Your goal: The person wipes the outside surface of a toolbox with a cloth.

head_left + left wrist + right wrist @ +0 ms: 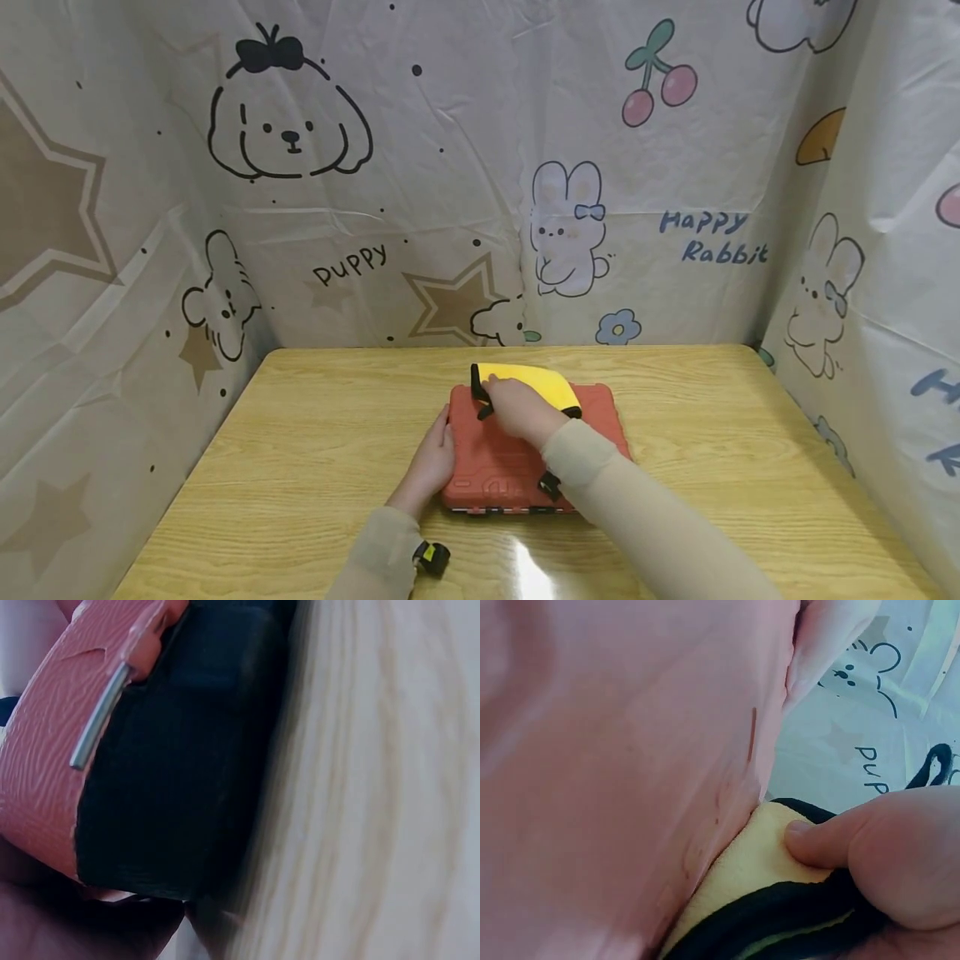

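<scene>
Head view shows the red case (491,471) lying flat on the bench (322,433), a yellow cloth (547,385) with black trim over the back part of its lid. The right hand (517,408) pinches the cloth at its left end; the right wrist view shows the thumb pressed on the yellow side, the other fingers largely out of sight. The left hand (435,458) touches the case's left side; most of its fingers are hidden there, and the left wrist view shows them only dark and cut off, so how far they curl cannot be told. The right sleeve (660,508) covers the lid's near right corner. In the left wrist view a metal pin (100,716) sits beside the case's dark base, whose detail is lost in shadow. Wood spreads broadly left and right of the case; the far edge runs near the printed curtain (450,192), while the near edge falls outside the frame.
</scene>
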The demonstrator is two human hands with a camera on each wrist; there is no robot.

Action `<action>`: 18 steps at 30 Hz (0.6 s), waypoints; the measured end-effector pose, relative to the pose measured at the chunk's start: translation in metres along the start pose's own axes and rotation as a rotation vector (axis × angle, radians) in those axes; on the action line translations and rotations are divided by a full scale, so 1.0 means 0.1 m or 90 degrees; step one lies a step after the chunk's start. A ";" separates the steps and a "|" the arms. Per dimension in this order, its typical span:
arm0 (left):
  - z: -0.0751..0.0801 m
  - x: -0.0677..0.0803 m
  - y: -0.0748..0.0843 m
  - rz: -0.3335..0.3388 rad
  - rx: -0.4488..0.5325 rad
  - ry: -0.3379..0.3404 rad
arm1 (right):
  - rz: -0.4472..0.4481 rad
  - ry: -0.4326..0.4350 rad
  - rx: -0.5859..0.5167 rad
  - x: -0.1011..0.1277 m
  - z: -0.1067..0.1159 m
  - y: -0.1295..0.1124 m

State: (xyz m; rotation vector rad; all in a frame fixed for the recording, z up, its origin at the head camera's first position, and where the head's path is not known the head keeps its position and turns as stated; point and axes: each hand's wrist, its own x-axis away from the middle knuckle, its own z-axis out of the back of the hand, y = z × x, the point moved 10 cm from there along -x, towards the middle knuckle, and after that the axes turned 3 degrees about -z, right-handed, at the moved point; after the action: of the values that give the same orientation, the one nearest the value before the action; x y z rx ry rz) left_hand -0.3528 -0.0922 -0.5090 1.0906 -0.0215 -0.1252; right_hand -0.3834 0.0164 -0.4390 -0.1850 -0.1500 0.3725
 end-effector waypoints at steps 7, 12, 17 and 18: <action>-0.02 -0.01 0.02 -0.002 0.004 0.004 | 0.041 -0.006 0.097 0.09 -0.04 -0.08; -0.02 -0.01 0.01 -0.002 0.007 0.013 | 0.061 -0.007 0.138 0.20 -0.04 -0.15; -0.03 -0.01 0.01 -0.001 0.003 0.012 | 0.088 0.000 0.181 0.33 -0.06 -0.21; -0.03 -0.01 0.00 0.002 0.002 0.011 | 0.094 0.001 0.190 0.36 -0.07 -0.22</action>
State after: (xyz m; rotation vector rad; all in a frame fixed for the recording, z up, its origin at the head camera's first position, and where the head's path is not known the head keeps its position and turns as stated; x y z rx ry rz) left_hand -0.3540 -0.0892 -0.5101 1.0954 -0.0078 -0.1120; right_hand -0.3413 0.0090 -0.4374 0.0983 -0.0771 0.5368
